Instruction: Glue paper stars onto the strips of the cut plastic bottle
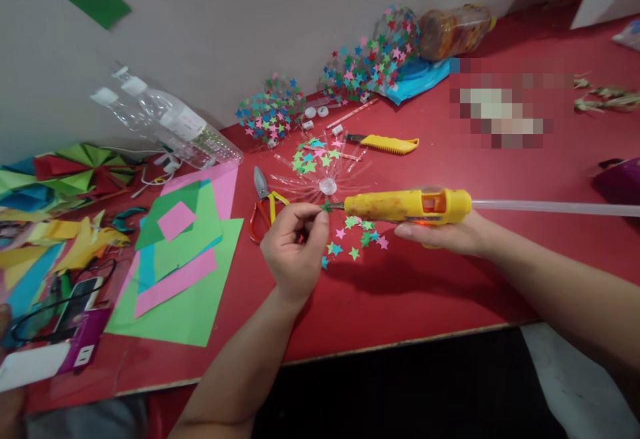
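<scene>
Left hand (296,244) pinches green paper star (327,206), mid-view, at nozzle. Right hand (450,234) wraps yellow glue gun (385,206), at star's 3 o'clock; trigger squeeze: can't tell. Star likely feather-light, bendy, easily creased; grip one point's edge, clear of probably hot metal. Gun looks stiff, fairly light; hold handle. Loose paper stars (355,253) at 5 o'clock.

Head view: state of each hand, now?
Left hand: closed, pinching a green star at the fingertips.
Right hand: closed, holding the yellow glue gun.
</scene>
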Motion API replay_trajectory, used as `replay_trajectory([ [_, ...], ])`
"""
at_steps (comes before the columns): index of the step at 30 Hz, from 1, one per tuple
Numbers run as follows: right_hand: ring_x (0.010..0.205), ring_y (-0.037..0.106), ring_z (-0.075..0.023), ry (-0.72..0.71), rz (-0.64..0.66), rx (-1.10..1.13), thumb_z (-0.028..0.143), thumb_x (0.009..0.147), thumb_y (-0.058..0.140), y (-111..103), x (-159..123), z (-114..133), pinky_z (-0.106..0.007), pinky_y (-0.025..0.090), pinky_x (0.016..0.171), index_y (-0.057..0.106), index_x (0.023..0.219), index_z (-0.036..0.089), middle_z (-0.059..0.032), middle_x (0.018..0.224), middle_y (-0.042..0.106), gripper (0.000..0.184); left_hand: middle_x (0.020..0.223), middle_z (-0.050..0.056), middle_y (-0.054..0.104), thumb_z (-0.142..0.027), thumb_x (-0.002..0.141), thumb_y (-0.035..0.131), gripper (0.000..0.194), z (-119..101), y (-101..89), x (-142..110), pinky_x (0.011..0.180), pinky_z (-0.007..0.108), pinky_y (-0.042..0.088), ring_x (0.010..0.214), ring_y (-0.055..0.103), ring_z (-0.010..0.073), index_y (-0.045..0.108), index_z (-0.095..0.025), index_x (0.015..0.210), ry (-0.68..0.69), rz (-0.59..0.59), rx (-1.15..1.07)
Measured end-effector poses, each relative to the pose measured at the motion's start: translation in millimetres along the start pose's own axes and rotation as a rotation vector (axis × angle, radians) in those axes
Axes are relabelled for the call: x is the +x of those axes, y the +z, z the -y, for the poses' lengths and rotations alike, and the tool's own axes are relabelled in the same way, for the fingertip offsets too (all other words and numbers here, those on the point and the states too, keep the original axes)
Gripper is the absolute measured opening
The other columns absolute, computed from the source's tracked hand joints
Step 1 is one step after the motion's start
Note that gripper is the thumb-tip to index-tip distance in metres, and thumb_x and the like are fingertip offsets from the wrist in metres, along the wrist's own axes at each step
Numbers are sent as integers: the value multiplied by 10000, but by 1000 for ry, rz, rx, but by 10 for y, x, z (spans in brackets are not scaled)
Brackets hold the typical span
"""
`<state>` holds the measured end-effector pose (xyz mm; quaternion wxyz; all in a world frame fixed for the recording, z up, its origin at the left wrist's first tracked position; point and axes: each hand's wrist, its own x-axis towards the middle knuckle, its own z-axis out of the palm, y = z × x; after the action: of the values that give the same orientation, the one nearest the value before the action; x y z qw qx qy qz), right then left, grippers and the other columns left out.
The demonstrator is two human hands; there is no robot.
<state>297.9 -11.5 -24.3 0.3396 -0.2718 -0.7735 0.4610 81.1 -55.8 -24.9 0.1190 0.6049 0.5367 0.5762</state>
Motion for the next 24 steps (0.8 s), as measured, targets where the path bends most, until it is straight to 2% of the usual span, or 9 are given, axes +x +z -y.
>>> replay_trajectory([
  [5, 764, 664, -162, -18, 14, -48, 450, 849, 605, -7, -1, -18, -252, 539, 715, 716, 953, 197, -16, 814, 723, 296, 547, -61, 525, -147, 786, 622, 47, 19, 0, -3, 414, 164, 356, 431, 429, 49, 643, -180, 760, -3, 0, 9],
  [12, 692, 650, -146, -30, 8, -86, 478, 859, 582, -4, 6, -28, -236, 529, 663, 715, 945, 179, -21, 782, 717, 339, 544, -65, 518, -147, 784, 627, 43, 20, 4, -5, 408, 159, 337, 436, 424, 47, 646, -181, 764, 1, 3, -1],
  [18, 774, 677, -161, -45, 35, -92, 442, 864, 583, -24, 18, -9, -249, 545, 724, 705, 1037, 198, -25, 873, 738, 324, 547, -62, 516, -156, 783, 628, 34, 20, 0, -9, 416, 168, 349, 441, 429, 51, 647, -178, 766, 6, -2, 29],
  [24, 757, 679, -171, -22, 34, -100, 451, 859, 584, -25, 20, -13, -254, 549, 700, 725, 972, 182, -40, 830, 733, 323, 550, -59, 523, -151, 782, 630, 44, 31, 3, -10, 423, 166, 358, 452, 444, 53, 647, -182, 757, 18, -13, 21],
])
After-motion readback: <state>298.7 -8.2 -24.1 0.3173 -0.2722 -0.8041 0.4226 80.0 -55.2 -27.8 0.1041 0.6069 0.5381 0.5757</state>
